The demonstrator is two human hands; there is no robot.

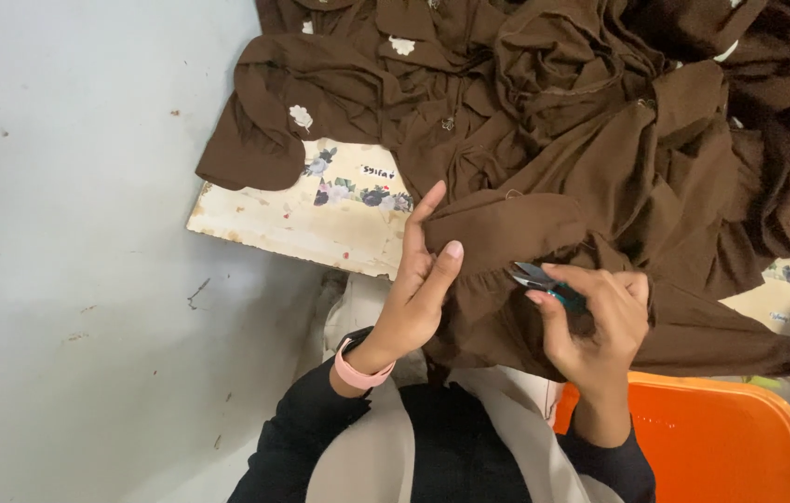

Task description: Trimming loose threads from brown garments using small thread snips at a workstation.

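Here the left hand [418, 289] pinches the brown garment [506, 233] on the floral table [320, 219] while the right hand [595, 321], closed on thread snips [536, 277], works its seam, trimming seemingly mid-course.

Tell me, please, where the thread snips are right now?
In the head view, the snips are right of centre, held in the right hand, blades on the brown fabric beside the left hand.

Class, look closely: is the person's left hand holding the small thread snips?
No: the right hand grips the thread snips, while the left hand pinches brown fabric.
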